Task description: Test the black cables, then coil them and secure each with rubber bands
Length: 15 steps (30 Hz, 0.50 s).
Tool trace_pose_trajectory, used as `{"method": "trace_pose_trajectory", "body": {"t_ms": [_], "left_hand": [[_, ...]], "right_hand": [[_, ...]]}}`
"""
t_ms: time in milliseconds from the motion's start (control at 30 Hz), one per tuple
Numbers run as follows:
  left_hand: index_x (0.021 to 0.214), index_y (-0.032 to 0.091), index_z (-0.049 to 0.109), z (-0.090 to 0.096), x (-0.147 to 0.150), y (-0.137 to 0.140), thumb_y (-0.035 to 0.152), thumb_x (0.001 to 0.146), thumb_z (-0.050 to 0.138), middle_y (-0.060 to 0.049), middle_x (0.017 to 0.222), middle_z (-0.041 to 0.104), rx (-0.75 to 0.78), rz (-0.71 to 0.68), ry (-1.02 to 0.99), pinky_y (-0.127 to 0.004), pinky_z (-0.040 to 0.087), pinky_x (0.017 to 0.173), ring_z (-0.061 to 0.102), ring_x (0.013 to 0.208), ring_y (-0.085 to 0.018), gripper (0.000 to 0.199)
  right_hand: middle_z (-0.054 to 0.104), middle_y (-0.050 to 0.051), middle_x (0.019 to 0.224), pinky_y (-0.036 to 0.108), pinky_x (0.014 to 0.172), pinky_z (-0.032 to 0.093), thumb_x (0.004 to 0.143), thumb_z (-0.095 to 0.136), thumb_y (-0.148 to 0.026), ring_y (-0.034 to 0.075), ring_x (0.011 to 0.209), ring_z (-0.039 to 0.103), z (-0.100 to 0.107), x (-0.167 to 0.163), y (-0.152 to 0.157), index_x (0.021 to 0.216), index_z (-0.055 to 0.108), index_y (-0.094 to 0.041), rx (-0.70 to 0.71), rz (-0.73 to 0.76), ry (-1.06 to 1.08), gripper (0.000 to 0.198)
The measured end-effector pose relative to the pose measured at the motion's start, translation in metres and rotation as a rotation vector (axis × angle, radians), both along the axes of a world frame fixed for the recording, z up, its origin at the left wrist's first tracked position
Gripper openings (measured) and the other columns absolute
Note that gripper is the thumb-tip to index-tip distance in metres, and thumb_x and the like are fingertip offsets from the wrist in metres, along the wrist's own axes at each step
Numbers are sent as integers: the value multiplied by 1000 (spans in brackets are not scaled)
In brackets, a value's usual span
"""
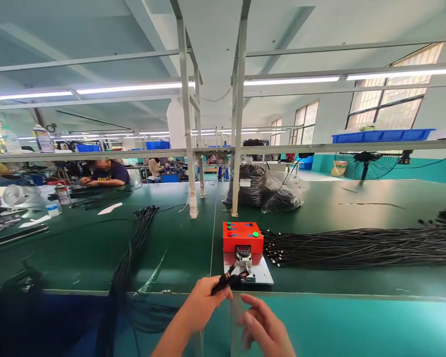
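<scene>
My left hand is closed around a few black cable ends, whose tips show small orange and metal parts. They sit just in front of a red box with green and red buttons. At the foot of that box a round digital gauge stands on a metal plate. My right hand hangs below the table edge, fingers apart and slightly blurred, with nothing visible in it. Where the held cables run beneath my left hand is hidden.
Bundles of black cables lie on the green table, one to the right and one to the left. Shelf posts rise behind the red box, near filled plastic bags. A person sits across the table, left.
</scene>
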<state>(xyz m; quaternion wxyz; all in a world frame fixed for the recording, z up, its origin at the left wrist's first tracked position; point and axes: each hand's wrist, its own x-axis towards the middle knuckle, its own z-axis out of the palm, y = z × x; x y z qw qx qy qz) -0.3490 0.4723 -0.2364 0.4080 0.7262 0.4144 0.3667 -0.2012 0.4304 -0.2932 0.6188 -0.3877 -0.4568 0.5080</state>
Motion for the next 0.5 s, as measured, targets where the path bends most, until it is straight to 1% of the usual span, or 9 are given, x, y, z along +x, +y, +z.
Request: {"method": "trace_pose_trajectory", "body": {"t_ms": [33, 67, 133, 200, 267, 333, 400, 433, 500], "left_hand": [[70, 13, 63, 2, 5, -1, 31, 80, 51, 6, 53, 38, -7, -12, 4, -22, 23, 50, 32, 53, -10, 23], [71, 14, 63, 5, 11, -3, 29, 81, 51, 6, 54, 41, -17, -30, 4, -22, 25, 51, 34, 54, -10, 22], [72, 15, 63, 8, 21, -5, 24, 81, 49, 5, 56, 47, -38, -64, -1, -22, 29, 54, 38, 56, -11, 20], [70, 16, 62, 7, 32, -5, 20, 81, 47, 4, 57, 51, -56, -75, -12, -22, 31, 57, 42, 58, -12, 18], [65, 16, 60, 2, 43, -4, 19, 80, 48, 3, 56, 52, -70, -66, -26, -21, 33, 57, 43, 57, -12, 20], [63, 16, 60, -7, 51, 1, 27, 82, 49, 2, 56, 51, -87, -52, -44, -21, 33, 55, 43, 55, -11, 25], [69, 15, 62, -17, 55, 7, 42, 83, 47, 1, 57, 51, -116, -26, -67, -22, 34, 51, 43, 52, -12, 34], [73, 14, 62, -22, 55, 10, 48, 82, 45, 0, 59, 52, -136, 10, -94, -22, 36, 51, 45, 53, -13, 39], [76, 15, 62, -28, 52, 17, 56, 81, 44, -3, 65, 56, -136, 116, -144, -25, 40, 56, 51, 60, -16, 45]], "right_hand": [[62, 1, 63, 27, 48, 41, 63, 66, -54, 14, 42, 53, 0, 1, 9, 91, 64, -20, 32, 11, 49, 44], [61, 1, 65, 26, 49, 41, 64, 67, -51, 13, 45, 52, 0, 3, 16, 88, 65, -19, 59, 25, 75, 40], [58, 0, 62, 26, 50, 41, 67, 66, -49, 12, 47, 50, 0, 10, 28, 76, 65, -18, 95, 55, 80, 31], [53, -1, 54, 25, 50, 40, 68, 64, -49, 12, 46, 46, 0, 18, 36, 64, 62, -19, 109, 79, 52, 31], [49, -3, 50, 25, 48, 38, 68, 64, -51, 12, 45, 44, 1, 26, 40, 60, 59, -19, 110, 70, 27, 33], [47, -2, 51, 24, 47, 35, 69, 64, -51, 12, 46, 42, 1, 30, 41, 59, 60, -19, 105, 11, -2, 33], [48, -1, 55, 25, 50, 36, 69, 63, -51, 13, 51, 43, 0, 31, 40, 59, 61, -20, 95, -109, -10, 33], [50, 0, 58, 26, 53, 39, 68, 64, -53, 14, 54, 45, -2, 31, 40, 61, 62, -20, 77, -169, 12, 33], [56, 2, 65, 29, 60, 44, 66, 64, -56, 18, 62, 52, -8, 32, 38, 66, 62, -22, 4, -248, 126, 35]]}}
